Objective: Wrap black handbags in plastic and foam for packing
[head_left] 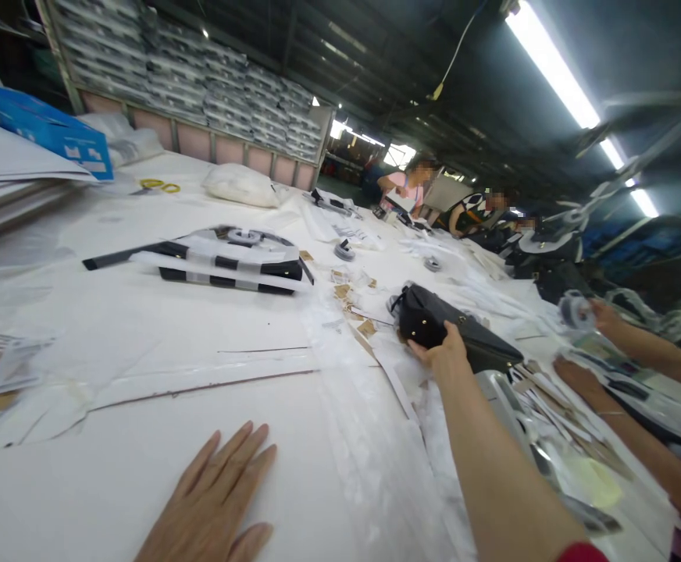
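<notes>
My left hand [217, 496] lies flat on the white table [294, 437] near the front edge of the view, fingers spread, holding nothing. Out to the right, my right hand [443, 350] grips the near end of a black bag [469, 332] with small gold studs, its fingers on the bag's end and side. Beyond my left hand, a bundle of black straps [229, 269] wrapped in white film rests on the table, touched by neither hand.
A blue box [41, 129] and stacked white sheets [12, 172] are at the left. Yellow-handled scissors [158, 186] and a white packet [240, 186] lie farther back. Another person's hands [580, 382] work at the right, near a tape roll [575, 311]. Tan scraps [344, 293] litter the middle.
</notes>
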Motion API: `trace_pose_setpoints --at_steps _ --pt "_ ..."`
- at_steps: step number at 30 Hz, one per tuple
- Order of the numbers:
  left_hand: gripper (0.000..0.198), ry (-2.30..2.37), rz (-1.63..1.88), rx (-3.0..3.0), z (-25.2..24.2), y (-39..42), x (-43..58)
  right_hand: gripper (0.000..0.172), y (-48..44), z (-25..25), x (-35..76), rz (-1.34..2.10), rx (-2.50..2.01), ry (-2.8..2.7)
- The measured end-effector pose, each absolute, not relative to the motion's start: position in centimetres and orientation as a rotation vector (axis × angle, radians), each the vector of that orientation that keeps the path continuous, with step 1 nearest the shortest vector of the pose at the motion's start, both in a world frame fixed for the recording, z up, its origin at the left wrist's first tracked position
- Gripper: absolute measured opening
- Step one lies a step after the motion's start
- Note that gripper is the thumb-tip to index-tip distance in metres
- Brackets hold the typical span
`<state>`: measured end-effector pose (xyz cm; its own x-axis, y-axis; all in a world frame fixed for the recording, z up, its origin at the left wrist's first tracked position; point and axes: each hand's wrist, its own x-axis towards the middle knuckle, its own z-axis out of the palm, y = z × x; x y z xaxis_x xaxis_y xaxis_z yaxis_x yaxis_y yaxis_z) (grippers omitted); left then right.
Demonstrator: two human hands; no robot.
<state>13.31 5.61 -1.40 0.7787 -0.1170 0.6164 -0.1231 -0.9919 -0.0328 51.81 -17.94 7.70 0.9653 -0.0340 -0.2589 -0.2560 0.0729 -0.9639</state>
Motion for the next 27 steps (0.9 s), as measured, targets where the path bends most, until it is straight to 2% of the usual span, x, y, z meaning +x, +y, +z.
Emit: trace_pose_setpoints --at_steps 7,13,17,21,24,27 --pt "0.056 -0.09 0.892 2.892 -2.2 4.9 12.8 0.022 -17.8 9.7 50.2 0.014 -1.252 0.343" --pt "0.051 -0.002 0.498 2.603 -1.5 4.6 12.4 0.005 -17.0 15.1 43.1 0.014 -1.068 0.202" --pt "0.075 0.17 0.312 2.046 1.9 5.0 12.4 0.021 -17.2 15.7 33.5 0.127 -1.019 0.081" --pt "0.102 0.07 0.349 1.406 7.2 4.6 11.2 0.045 -17.1 12.7 22.2 0.322 -0.995 0.053" --pt "0.105 0.086 0.449 1.163 10.5 3.8 8.4 0.063 -16.7 9.7 14.3 0.496 -1.019 0.036" --pt "0.093 0.342 0.429 1.11 11.5 3.9 4.3 0.071 -17.4 7.2 8.1 0.786 -1.157 -0.012"
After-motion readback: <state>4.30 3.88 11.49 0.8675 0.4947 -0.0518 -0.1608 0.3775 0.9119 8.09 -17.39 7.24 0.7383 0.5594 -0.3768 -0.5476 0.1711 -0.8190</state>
